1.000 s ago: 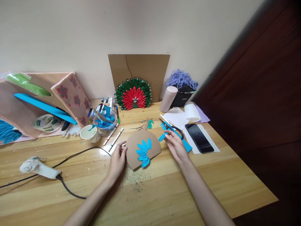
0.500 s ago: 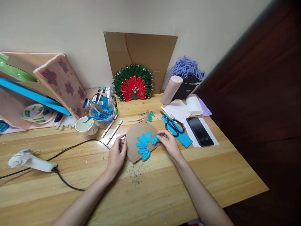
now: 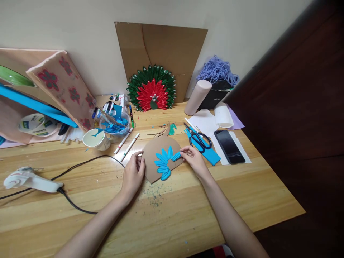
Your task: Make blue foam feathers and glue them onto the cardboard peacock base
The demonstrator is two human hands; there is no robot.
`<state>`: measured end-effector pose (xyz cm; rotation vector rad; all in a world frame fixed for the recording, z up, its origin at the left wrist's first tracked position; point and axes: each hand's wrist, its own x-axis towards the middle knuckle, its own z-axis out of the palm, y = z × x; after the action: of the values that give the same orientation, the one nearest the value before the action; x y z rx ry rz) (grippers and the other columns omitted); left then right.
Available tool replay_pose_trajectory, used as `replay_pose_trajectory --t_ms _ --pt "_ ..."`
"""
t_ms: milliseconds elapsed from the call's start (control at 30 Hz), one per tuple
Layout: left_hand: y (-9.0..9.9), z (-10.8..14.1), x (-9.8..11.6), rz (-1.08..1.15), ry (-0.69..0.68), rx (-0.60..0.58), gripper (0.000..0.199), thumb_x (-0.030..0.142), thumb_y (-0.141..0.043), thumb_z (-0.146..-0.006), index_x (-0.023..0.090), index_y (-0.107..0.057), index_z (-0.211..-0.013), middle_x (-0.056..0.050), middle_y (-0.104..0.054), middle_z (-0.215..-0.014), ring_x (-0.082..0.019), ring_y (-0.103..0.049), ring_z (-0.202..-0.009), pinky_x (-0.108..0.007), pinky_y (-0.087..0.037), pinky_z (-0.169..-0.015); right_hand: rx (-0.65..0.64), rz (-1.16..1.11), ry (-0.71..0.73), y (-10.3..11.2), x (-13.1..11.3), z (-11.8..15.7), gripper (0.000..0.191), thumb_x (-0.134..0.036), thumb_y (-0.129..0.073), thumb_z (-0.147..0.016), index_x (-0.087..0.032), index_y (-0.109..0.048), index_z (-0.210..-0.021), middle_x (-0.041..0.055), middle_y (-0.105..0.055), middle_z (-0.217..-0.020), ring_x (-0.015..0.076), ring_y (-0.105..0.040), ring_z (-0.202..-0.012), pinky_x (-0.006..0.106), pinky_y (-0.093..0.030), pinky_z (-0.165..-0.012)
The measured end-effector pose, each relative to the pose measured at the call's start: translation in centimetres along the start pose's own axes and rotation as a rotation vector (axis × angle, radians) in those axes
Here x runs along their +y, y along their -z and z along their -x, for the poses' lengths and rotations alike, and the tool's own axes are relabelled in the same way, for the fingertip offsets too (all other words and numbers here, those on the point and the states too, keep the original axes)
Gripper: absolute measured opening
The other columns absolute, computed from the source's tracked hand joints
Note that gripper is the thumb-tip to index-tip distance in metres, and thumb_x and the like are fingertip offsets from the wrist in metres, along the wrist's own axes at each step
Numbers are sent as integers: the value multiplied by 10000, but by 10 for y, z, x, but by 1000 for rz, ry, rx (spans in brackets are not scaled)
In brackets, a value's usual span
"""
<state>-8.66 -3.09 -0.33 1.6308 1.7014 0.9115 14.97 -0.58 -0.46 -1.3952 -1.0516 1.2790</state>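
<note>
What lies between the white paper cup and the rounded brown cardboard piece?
Two slim white markers, then the left hand, as the head view shows.

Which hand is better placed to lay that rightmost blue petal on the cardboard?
Probably the right hand: it pinches the blue petal at the right side of the cardboard. The left hand holds the opposite edge, so it seems better suited to steadying.

Craft workspace: glue gun, markers, scissors

Black phone on white paper (yarn beyond)
</note>
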Motion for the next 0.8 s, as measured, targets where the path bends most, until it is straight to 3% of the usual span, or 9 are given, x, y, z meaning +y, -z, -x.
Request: replay_pose_trajectory --t_ms 500,800 --pt "-1 -1 -3 -98 -49 10 281 282 -391 -888 175 -482 -1131 -56 -596 -863 -185 -578 -770 -316 -452 -706 -99 90 12 4 2 -9 219 -315 -695 -651 -165 -597 -775 9 -593 -725 125 -551 -669 232 -433 -576" --pt "-2 -1 -1 -104 -43 7 278 272 -396 -887 172 -485 -1130 -65 -603 -888 -185 -579 -779 -319 -455 -717 -94 209 69 3 2 -12 184 -317 -650 -693 -175 -592 -794 23 -608 -771 144 -566 -715 265 -463 -654"
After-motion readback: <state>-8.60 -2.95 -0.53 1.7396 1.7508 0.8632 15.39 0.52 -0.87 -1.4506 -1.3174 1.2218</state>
